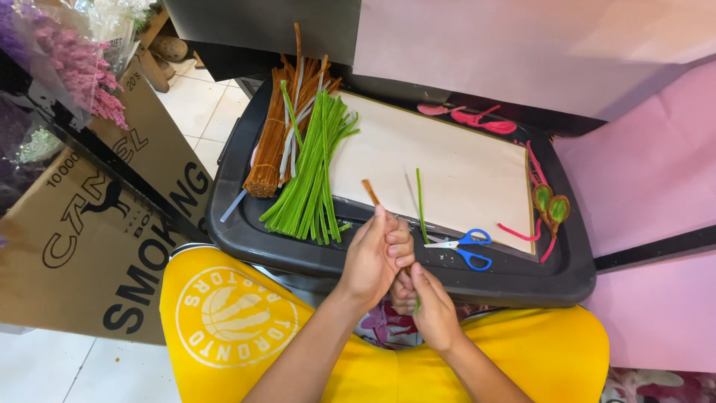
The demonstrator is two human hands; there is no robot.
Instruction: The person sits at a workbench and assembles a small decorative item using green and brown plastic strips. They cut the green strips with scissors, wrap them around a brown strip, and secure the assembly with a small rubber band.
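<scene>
Two hands are working a brown fuzzy pipe cleaner above a black plastic tray.

The left hand [379, 257] is clenching around the brown fuzzy pipe cleaner [370, 191], whose tip is poking up past the fingers; the right hand [431, 307] is pinching a thin green stem [416, 305] just below. Beyond them, blue-handled scissors [468, 248] are lying on the black plastic tray [246, 224], beside a cream paper sheet [440, 160]. Farther left, a bundle of green pipe cleaners [312, 172] is leaning against a bundle of brown ones [270, 145].

Bright, even daylight; soft shadows; sharp focus at centre; slight wide-angle bending at the edges; no glare.
</scene>
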